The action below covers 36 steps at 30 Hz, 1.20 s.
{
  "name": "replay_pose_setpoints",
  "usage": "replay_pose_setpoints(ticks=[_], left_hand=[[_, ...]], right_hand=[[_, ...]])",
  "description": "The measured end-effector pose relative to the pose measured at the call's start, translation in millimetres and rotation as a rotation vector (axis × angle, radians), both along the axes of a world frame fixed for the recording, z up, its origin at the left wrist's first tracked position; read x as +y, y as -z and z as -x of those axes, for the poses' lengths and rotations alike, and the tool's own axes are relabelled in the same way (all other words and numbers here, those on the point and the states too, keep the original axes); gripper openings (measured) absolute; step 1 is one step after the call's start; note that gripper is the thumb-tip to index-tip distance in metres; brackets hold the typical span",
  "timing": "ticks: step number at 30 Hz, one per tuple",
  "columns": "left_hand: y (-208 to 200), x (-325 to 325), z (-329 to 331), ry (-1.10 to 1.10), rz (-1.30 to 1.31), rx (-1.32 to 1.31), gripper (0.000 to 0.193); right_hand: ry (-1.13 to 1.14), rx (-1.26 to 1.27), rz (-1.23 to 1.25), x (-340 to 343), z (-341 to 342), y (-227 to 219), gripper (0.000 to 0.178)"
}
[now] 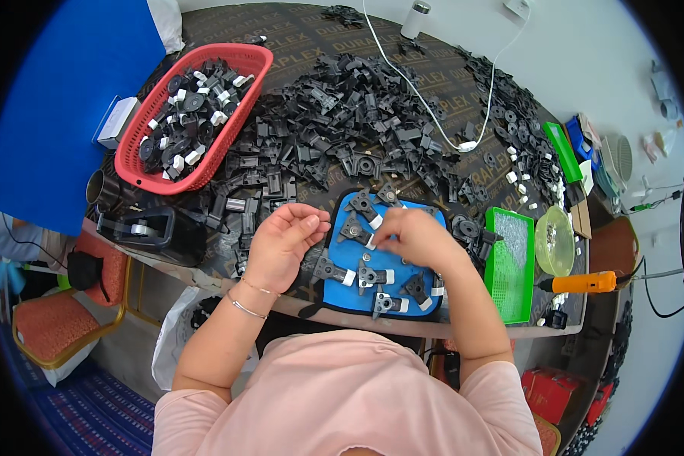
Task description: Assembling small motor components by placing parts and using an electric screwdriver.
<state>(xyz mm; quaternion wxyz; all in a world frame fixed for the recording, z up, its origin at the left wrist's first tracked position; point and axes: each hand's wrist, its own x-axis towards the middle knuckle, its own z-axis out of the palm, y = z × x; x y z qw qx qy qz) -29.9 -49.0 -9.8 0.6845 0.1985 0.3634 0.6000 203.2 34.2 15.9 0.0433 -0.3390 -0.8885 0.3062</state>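
My left hand (287,242) is raised at the left edge of a blue mat (340,295), palm partly up. Its fingers are curled with the thumb pressed to them; whatever they may hold is too small to tell. Over the upper right of the mat, my right hand (420,239) points down with fingers pinched, beside a black plastic part with a white end (355,229). What its fingertips grip is hidden. Several similar parts lie on the mat, among them a black part with a white tab (374,277) and another black part (416,289).
Beyond the mat spreads a big heap of black plastic parts (342,114). A red basket (219,156) of parts and a black tape dispenser (159,232) stand left. At right are a green tray (518,300), a yellow-green bowl (543,262) and an orange-handled tool (585,283).
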Motion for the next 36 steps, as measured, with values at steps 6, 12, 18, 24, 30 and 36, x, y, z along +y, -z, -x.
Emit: replay_pose_setpoints(ticks=[6, 12, 18, 24, 30, 36], left_hand=[[1, -1, -5, 0.037, 0.007, -0.019, 0.013], [0, -8, -2, 0.027, 0.009, -0.006, 0.013], [-1, -11, 0, 0.021, -0.002, -0.006, 0.012], [-2, -15, 1, 0.016, 0.003, 0.005, 0.012], [1, -18, 6, -0.013, 0.006, 0.001, 0.011], [-2, -18, 2, 0.01, -0.001, -0.004, 0.011]], right_hand=[[-0.079, -0.104, -0.278, -28, 7, 19, 0.016], [-0.071, -0.138, -0.329, -31, 7, 20, 0.011], [0.198, 0.129, -0.126, 1, 8, 12, 0.01], [0.416, -0.007, 0.037, 30, 35, 15, 0.013], [0.44, 0.008, -0.153, 29, 39, 23, 0.016], [0.459, 0.006, -0.159, 28, 39, 22, 0.014]])
